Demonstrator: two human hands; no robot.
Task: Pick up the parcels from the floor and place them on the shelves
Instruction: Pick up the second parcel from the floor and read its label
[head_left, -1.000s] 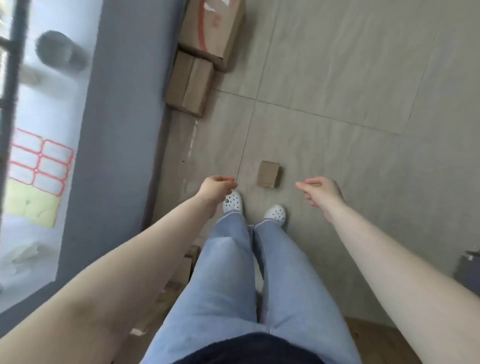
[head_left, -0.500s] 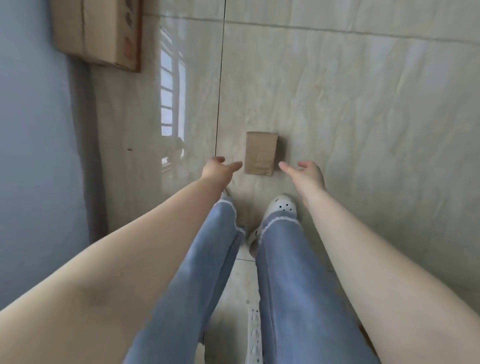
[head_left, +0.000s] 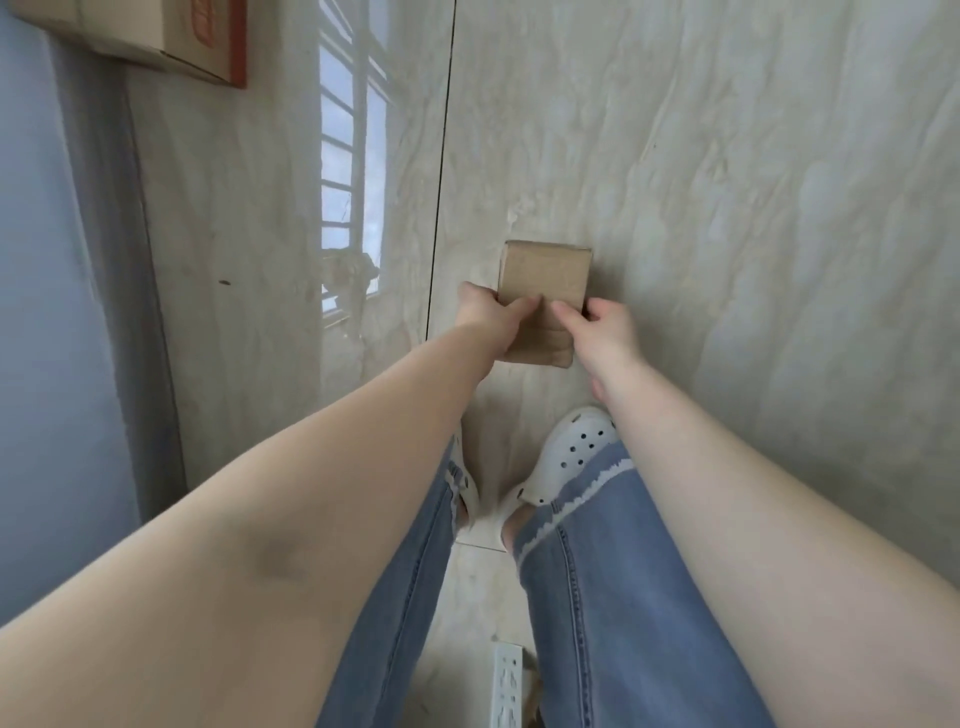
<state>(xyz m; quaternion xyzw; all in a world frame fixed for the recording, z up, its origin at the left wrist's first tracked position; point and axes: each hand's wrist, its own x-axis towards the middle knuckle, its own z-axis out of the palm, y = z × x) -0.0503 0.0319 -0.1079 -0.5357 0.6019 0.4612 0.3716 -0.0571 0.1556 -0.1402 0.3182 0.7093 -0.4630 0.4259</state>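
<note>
A small brown cardboard parcel (head_left: 545, 280) lies on the pale tiled floor just ahead of my feet. My left hand (head_left: 491, 312) grips its left edge, with the thumb laid on top. My right hand (head_left: 597, 325) grips its right edge in the same way. Both hands are closed on the parcel's near half, which they partly hide. I cannot tell whether the parcel still rests on the floor.
A larger cardboard box (head_left: 156, 39) with red print sits against the blue-grey wall (head_left: 47, 312) at the upper left. My white clogs (head_left: 566, 457) and jeans fill the lower middle. A white perforated shelf post (head_left: 506, 686) shows at the bottom edge.
I have bent lower toward the floor. Both hands, open beside the small parcel half a second ago, have closed on its two sides.
</note>
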